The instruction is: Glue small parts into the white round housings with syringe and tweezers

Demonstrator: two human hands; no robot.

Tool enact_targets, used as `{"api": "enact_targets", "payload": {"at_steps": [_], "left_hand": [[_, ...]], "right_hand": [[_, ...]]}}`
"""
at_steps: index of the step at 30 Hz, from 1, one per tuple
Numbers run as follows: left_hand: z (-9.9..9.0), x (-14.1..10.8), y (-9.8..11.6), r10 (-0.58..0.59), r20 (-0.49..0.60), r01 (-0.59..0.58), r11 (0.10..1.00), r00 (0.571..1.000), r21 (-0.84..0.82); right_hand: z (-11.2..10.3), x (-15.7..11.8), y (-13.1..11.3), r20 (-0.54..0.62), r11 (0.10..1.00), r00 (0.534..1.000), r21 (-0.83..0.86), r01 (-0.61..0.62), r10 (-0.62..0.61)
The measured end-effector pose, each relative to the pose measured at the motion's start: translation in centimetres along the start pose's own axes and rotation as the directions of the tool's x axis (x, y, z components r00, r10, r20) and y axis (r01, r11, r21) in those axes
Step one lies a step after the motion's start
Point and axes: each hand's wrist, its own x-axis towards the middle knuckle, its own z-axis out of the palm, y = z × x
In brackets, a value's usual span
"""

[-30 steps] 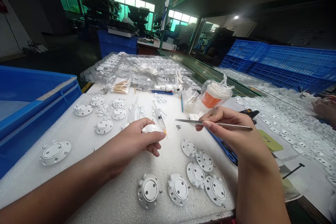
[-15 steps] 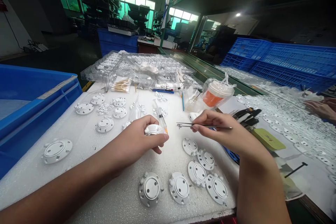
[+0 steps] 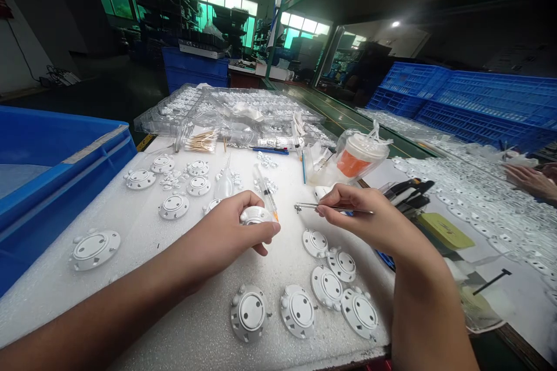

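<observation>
At the far side of the white foam sheet [image 3: 174,313] I see clear trays [image 3: 145,124] holding small white parts; the blue bin [image 3: 104,142] stands at the left, its floor partly cut off. A clear bag wraps the orange-and-white cup [image 3: 354,157]. My left hand [image 3: 237,223] is clamped on a white round part [image 3: 255,214]; my right hand [image 3: 352,208], apart from it, pinches tweezers [image 3: 343,208], tips at the tiny metal bits [image 3: 297,208]. I have bare foam between my hands and toward the near edge, left of the finished-looking discs [image 3: 246,311]. My fingers hide the held part's underside; a co-worker's hand [image 3: 528,178] is cropped at right.
</observation>
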Motion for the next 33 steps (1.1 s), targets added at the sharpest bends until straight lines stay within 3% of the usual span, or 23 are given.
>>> {"api": "enact_targets", "payload": {"at_steps": [33], "left_hand": [[0.1,-0.15,0.06,-0.002,-0.001,0.002,1.0,1.0,0.006]], "right_hand": [[0.12,0.17,-0.35,0.04,0.995,0.999,-0.095,0.031,-0.027]]}}
